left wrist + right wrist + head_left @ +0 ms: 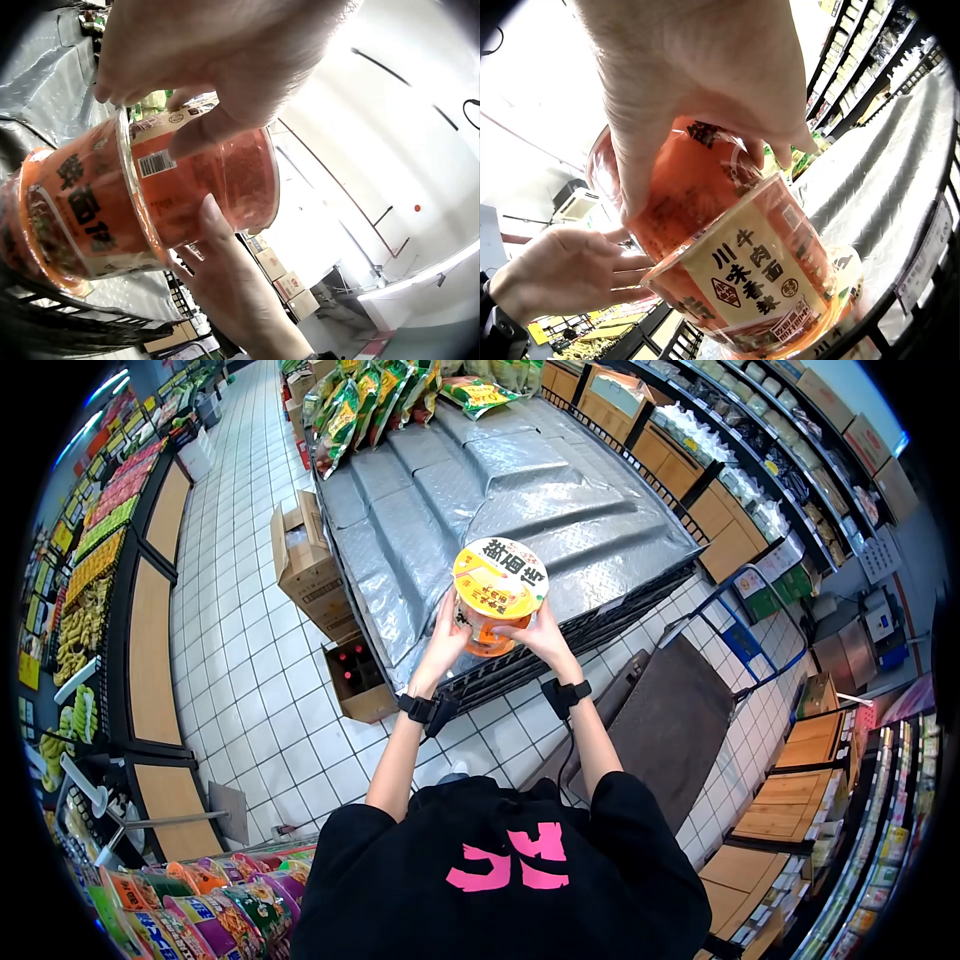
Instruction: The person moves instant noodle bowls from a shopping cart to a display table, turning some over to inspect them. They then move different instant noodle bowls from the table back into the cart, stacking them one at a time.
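A stack of orange instant noodle cups in clear film stands between my two hands, over the near edge of a silver-covered display stand. In the head view its round yellow-and-white lid faces up. My left hand grips the stack from the left, thumb along the side beside a barcode in the left wrist view. From the right, my right hand holds it with the thumb on the orange wall. A beige label shows on one cup in the right wrist view. The cups hide some fingertips.
Green bags lie at the stand's far end, and a black wire rail edges it. An open carton with bottles sits on the floor to the left. At the right is a flat trolley with a blue handle. Shelves line both sides.
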Demonstrator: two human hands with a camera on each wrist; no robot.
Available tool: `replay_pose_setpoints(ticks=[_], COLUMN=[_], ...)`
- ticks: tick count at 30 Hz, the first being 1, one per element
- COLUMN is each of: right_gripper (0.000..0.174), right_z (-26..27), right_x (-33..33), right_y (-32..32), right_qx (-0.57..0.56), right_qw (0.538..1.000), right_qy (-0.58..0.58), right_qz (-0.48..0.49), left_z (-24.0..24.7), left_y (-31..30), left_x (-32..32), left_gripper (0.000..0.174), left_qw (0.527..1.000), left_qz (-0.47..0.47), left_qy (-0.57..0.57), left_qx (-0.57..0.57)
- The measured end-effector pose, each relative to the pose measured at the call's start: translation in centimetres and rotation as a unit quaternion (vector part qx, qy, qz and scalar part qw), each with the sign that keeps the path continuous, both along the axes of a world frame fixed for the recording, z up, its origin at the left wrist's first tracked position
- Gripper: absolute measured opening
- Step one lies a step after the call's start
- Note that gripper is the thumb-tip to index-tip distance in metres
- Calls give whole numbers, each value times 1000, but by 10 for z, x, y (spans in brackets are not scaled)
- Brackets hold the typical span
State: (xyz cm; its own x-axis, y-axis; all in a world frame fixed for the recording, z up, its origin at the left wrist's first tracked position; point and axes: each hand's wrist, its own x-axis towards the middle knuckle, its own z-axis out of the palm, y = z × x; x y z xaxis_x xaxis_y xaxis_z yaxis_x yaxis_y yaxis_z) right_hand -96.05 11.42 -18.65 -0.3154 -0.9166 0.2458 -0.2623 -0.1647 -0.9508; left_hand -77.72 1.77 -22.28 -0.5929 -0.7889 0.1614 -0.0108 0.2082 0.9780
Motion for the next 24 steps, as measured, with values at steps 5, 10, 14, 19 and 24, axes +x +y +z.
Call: replay_pose_setpoints(ticks=[5,10,14,19,24], right_gripper=[102,101,99,98,96], right_z=[15,35,50,64,74], right_x=[8,25,41,66,92], right_y=[13,33,55,88,139], right_qx=[-5,-27,-38,-76,-88], right_qw=[999,998,996,996,995], right_qy=[44,48,72,47,34], right_qz=[-20,-19,-31,-18,-25], left_z=[5,58,64,93,108], left_y=[10,48,69,116,165], left_x=[2,18,35,64,94], left_gripper=[81,81,76,83,83], left_qw=[998,990,989,990,982], left_qz=[-11,-32,-31,-7,-19], left_qy=[61,120,141,132,150], left_qx=[-22,66,42,55,116])
